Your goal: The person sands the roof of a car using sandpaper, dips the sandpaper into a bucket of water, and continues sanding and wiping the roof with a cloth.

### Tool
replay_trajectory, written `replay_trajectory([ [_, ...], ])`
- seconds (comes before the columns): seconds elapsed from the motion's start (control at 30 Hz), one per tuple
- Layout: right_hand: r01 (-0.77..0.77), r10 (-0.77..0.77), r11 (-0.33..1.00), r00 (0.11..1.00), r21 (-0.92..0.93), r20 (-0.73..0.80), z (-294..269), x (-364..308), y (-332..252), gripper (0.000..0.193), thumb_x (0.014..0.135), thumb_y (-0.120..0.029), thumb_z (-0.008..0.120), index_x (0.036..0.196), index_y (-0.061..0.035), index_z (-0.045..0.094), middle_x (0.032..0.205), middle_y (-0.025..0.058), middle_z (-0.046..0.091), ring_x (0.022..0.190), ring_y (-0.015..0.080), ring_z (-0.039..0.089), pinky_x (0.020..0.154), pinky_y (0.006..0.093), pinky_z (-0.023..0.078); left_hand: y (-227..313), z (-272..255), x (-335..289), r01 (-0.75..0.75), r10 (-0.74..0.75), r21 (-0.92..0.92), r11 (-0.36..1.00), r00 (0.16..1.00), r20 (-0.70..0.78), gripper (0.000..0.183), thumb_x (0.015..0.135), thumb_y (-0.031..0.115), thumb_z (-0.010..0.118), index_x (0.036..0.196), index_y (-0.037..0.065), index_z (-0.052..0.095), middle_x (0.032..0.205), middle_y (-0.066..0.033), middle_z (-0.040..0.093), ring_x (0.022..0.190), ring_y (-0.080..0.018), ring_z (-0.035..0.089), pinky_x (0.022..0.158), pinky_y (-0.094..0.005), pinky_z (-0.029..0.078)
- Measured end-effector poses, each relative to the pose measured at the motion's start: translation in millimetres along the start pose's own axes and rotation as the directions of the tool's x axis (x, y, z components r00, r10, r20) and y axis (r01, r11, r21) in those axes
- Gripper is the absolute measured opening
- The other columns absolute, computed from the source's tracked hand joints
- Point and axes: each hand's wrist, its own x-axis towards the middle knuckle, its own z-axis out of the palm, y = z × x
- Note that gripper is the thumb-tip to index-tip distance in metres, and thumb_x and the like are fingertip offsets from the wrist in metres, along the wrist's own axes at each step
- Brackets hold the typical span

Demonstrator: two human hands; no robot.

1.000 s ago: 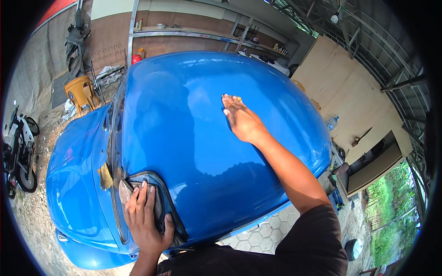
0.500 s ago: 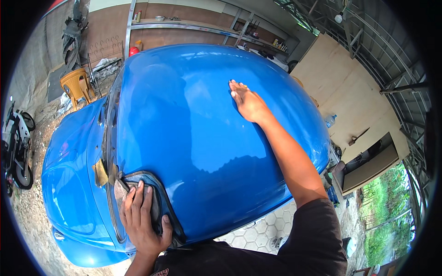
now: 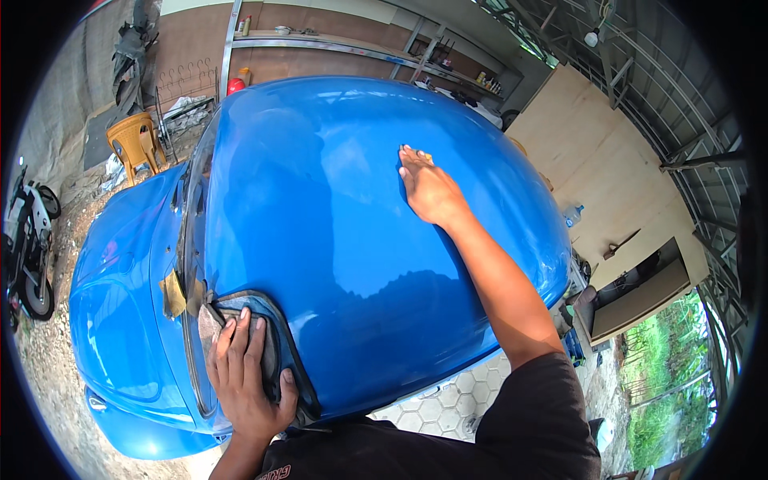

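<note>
The glossy blue car roof (image 3: 384,264) fills the middle of the view, with reflections and a dark shadow across it. My right hand (image 3: 433,189) lies on its far middle part, fingers together and pressed down. A small yellow pad (image 3: 429,158) shows at the edge of these fingers, mostly hidden under them. At the near left corner of the roof rests a folded grey-blue cloth (image 3: 276,332) with a dark border. My left hand (image 3: 246,376) lies flat on this cloth, fingers stretched and thumb apart.
Left of the roof are the windshield frame with brownish tape (image 3: 171,294) and the blue hood (image 3: 120,304). Beyond stand a yellow plastic chair (image 3: 134,140) and a motorcycle (image 3: 32,248). A wall shelf (image 3: 320,42) runs behind; a wooden panel (image 3: 580,144) stands right.
My right hand has slid slightly nearer to me over the roof with the yellow pad. My left hand stays on the cloth.
</note>
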Motion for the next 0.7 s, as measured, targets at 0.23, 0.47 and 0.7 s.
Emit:
replay_trajectory([
  [0.23, -0.008, 0.009, 1.000, 0.999, -0.009, 0.037, -16, 10, 9, 0.059, 0.131, -0.031, 0.044, 0.183, -0.0038, 0.053, 0.192, 0.0167, 0.049, 0.178, 0.0384, 0.046, 0.149, 0.0482, 0.037, 4, 1, 3, -0.005, 0.005, -0.016, 1.000, 1.000, -0.009, 0.077, 0.102, 0.036, 0.072, 0.169, 0.000, 0.067, 0.177, -0.0257, 0.065, 0.165, -0.0487, 0.057, 0.141, -0.0659, 0.034],
  [0.47, 0.107, -0.110, 0.990, 0.994, 0.095, 0.025, -3, -43, 0, 0.058, 0.132, -0.028, 0.042, 0.182, -0.0001, 0.053, 0.192, 0.0211, 0.047, 0.180, 0.0407, 0.041, 0.151, 0.0476, 0.033, 2, 1, -1, 0.007, -0.007, 0.005, 1.000, 1.000, 0.002, 0.077, 0.102, 0.035, 0.072, 0.169, -0.001, 0.067, 0.177, -0.0260, 0.064, 0.165, -0.0486, 0.057, 0.141, -0.0662, 0.033],
  [0.7, 0.063, -0.070, 0.990, 0.996, 0.123, 0.056, -13, 4, -4, 0.058, 0.132, -0.027, 0.043, 0.182, -0.0004, 0.053, 0.193, 0.0215, 0.046, 0.180, 0.0410, 0.041, 0.152, 0.0482, 0.031, 3, 0, 1, -0.010, 0.010, 0.010, 1.000, 1.000, -0.005, 0.075, 0.103, 0.034, 0.070, 0.169, -0.002, 0.066, 0.177, -0.0262, 0.064, 0.164, -0.0500, 0.057, 0.139, -0.0670, 0.034],
])
